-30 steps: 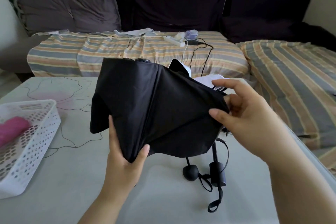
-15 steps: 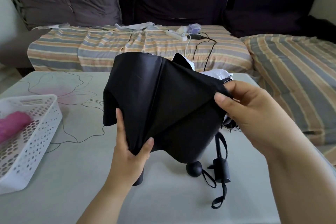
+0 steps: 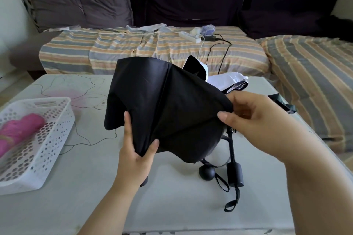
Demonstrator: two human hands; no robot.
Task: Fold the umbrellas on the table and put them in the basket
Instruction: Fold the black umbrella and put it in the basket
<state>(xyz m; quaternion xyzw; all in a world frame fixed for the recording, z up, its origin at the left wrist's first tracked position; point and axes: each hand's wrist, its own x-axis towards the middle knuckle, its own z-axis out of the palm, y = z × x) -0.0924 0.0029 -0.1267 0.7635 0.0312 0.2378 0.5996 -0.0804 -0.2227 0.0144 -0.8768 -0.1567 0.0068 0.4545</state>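
Above the middle of the table, the left hand pinches the lower fold of a black umbrella canopy between thumb and fingers, while the right hand grips the canopy's right edge with curled fingers. The cloth hangs spread between them, clear of the tabletop. Two black handles with straps lie on the table below the right hand, toward the right edge. A white basket sits at the left edge, holding a pink umbrella. More black and white fabric lies near the far edge.
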